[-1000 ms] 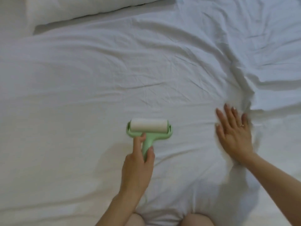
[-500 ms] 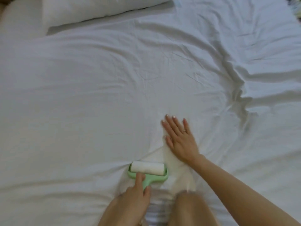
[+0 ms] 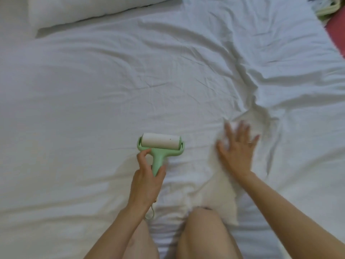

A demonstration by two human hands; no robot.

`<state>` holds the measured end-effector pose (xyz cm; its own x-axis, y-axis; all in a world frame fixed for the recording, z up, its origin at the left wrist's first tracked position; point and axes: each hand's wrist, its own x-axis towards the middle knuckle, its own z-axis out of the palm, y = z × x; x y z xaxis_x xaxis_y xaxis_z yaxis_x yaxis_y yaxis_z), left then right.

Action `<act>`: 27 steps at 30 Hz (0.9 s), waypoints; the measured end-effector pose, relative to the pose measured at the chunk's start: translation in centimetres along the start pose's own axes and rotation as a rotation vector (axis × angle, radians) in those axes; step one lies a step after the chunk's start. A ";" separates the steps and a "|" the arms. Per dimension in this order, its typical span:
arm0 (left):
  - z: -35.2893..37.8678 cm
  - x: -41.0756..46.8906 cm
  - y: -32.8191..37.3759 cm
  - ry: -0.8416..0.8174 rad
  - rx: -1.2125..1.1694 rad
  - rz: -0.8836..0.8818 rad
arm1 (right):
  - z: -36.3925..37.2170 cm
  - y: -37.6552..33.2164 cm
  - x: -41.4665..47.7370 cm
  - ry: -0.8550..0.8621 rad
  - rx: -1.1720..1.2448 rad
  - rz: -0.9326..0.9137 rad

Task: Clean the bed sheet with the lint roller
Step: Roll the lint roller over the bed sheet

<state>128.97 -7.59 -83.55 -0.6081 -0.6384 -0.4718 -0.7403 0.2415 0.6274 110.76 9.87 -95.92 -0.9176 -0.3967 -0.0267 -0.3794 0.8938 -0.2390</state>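
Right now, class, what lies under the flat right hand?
The right hand rests with spread fingers on the wrinkled white bed sheet. The patch beneath its palm is covered, so unseen.

Soft, even indoor light.
Far right of the white pillow (image 3: 89, 8), a pale green object (image 3: 326, 7) adjoins a reddish surface (image 3: 336, 32).

Left hand (image 3: 147, 179) grips green handle of lint roller (image 3: 161, 144), white roll resting on white bed sheet (image 3: 93, 90). Right hand (image 3: 238, 146), fingers spread, presses flat on the wrinkled sheet beside the roller; motion-blurred.
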 end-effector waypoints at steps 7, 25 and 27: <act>2.3 0.3 -1.0 0.148 -0.110 -0.074 | 2.2 0.5 -0.9 -0.106 -0.123 -0.623; 11.1 11.0 5.5 -0.172 0.024 0.477 | -4.6 -6.0 0.2 -0.100 1.011 0.346; 10.6 11.6 3.7 -0.049 0.146 0.665 | -3.9 -6.6 0.8 -0.115 0.959 0.404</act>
<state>116.14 -6.41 -93.30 -0.9570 -0.2866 -0.0444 -0.2332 0.6692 0.7056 112.09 4.50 -90.63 -0.9191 -0.1680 -0.3565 0.2525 0.4436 -0.8599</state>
